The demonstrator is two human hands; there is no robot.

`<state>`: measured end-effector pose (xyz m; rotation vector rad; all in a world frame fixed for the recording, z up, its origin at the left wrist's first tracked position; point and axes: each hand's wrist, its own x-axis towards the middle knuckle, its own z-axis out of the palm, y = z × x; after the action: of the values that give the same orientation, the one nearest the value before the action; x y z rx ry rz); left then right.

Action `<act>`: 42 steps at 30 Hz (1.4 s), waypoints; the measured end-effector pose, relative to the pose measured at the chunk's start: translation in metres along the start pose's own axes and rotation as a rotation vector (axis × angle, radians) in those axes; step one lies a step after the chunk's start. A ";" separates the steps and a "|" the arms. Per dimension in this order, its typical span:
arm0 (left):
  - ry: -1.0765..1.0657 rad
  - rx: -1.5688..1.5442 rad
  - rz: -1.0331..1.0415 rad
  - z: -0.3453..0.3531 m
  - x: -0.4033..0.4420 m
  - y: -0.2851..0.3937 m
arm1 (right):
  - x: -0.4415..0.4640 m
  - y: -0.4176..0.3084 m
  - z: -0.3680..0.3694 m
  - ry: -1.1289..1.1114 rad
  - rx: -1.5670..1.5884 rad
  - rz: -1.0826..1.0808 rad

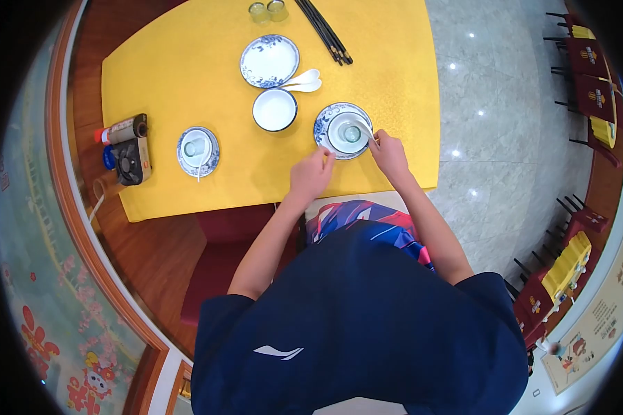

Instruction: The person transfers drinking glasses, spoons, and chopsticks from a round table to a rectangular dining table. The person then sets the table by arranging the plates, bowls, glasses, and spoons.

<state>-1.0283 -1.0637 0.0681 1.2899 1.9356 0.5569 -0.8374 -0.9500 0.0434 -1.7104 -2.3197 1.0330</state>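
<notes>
In front of me on the yellow table stands a blue-patterned plate (321,127) with a white bowl (335,135) on it. A small clear glass (351,133) sits inside the bowl. My right hand (389,155) is closed, its fingertips pinching a white spoon (364,130) at the bowl's right side. At the lower left of the plate is my left hand (311,174), fingers curled in at the rim. Beyond the setting are a stack of white bowls (275,109), two white spoons (303,87) and blue-patterned plates (269,61).
Another setting, a plate (212,164) with bowl, glass and spoon, lies to the left. A portable stove (130,160) stands at the left edge. Black chopsticks (325,33) and two glasses (259,12) are at the far side. A dark red chair (221,256) adjoins the table.
</notes>
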 end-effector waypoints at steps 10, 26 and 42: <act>0.358 -0.009 -0.233 -0.043 0.037 -0.049 | 0.001 -0.013 0.012 -0.075 -0.377 -0.121; 0.335 -0.669 -0.600 -0.025 0.065 -0.111 | -0.073 0.095 -0.027 0.051 -0.115 0.367; 0.320 -0.701 -0.986 0.083 -0.077 -0.067 | 0.057 0.262 -0.099 -0.049 0.238 0.221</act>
<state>-0.9874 -1.1640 -0.0054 -0.2307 2.0426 0.8140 -0.6014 -0.8144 -0.0435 -1.8910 -1.9691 1.3401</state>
